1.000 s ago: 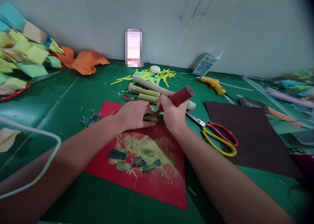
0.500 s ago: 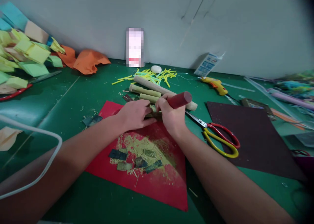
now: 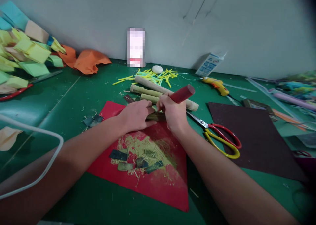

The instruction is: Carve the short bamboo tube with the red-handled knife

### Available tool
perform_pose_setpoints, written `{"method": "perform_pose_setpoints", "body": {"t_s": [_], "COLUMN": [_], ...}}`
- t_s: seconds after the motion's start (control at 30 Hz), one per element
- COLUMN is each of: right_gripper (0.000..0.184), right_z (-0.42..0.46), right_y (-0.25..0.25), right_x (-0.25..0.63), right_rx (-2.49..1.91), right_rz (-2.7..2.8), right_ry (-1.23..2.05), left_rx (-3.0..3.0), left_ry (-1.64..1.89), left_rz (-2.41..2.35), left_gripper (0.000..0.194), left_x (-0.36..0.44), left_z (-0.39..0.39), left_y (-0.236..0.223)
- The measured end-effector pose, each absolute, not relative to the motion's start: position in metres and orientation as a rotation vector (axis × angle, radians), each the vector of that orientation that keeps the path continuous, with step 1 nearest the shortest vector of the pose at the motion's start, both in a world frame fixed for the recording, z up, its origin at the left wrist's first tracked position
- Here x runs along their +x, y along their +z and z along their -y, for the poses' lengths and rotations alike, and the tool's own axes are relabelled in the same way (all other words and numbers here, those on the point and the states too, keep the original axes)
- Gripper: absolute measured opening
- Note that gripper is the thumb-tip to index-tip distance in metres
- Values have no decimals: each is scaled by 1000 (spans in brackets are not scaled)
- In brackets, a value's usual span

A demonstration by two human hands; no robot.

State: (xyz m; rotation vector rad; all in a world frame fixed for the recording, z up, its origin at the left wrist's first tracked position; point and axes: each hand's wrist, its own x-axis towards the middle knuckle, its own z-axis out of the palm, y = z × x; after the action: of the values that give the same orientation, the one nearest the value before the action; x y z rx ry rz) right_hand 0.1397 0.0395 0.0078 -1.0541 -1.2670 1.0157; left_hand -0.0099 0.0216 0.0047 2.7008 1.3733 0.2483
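Observation:
My left hand (image 3: 137,114) presses down on a short bamboo piece (image 3: 155,117) that lies at the far edge of a red sheet (image 3: 158,182). Its fingers are closed over the piece. My right hand (image 3: 174,114) is wrapped round a tool with a dark red cylindrical handle (image 3: 182,93), which slants up to the right. The tool's tip meets the bamboo between my hands and is hidden there. Yellow-green shavings and dark bark chips (image 3: 140,152) lie on the red sheet below my hands.
Behind my hands lie two bamboo sections (image 3: 145,91) and a wooden stick (image 3: 192,105). Red-and-yellow scissors (image 3: 221,137) and a dark brown sheet (image 3: 254,136) lie to the right. A yellow glue gun (image 3: 217,84), cut straw bits (image 3: 153,76) and paper piles (image 3: 27,54) ring the green table (image 3: 81,87).
The red handle dipped lower half a second ago and now tilts up again. My left hand has stayed on the bamboo piece.

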Motion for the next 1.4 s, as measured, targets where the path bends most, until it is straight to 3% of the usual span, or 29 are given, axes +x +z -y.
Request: {"method": "perform_pose_setpoints", "body": {"t_s": [0.3, 0.67, 1.4], "right_gripper": [20, 24, 23], "right_z": [-34, -36, -36], "right_y": [11, 9, 11], "right_x": [135, 142, 134], "right_rx": [-1068, -998, -1049], "right_rz": [1250, 1040, 1142], "right_ry": [936, 1012, 949], "left_rx": [2710, 2688, 2696], "left_ry": [268, 250, 193], "left_rz": [-1372, -1326, -1346], "left_gripper": [43, 33, 40], "left_x": [-12, -11, -11], "left_z": [-25, -26, -26], "left_y": [1, 4, 5]}}
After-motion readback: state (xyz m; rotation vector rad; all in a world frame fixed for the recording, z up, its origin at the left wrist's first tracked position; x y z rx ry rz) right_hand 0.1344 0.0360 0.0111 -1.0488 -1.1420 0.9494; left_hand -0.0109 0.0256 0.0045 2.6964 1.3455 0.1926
